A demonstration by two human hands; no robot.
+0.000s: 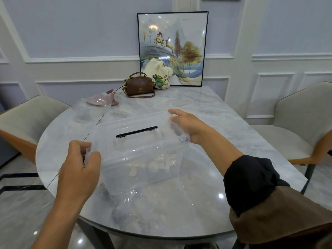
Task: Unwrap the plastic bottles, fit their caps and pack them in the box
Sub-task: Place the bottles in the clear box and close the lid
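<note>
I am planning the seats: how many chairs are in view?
2. The left chair stands left of the table; the right chair stands right of it. More may be out of view.

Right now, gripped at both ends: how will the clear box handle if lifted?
Probably light: the clear box has thin see-through walls and only a few pale pieces inside. Likely flexible, so the left hand and right hand gripping its ends could bow it. Smooth plastic may slip; the black handle looks safer.

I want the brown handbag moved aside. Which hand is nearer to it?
Right. The right hand grips the far end of the clear box, front-right of the brown handbag; the left hand grips its near end, farther off.
</note>
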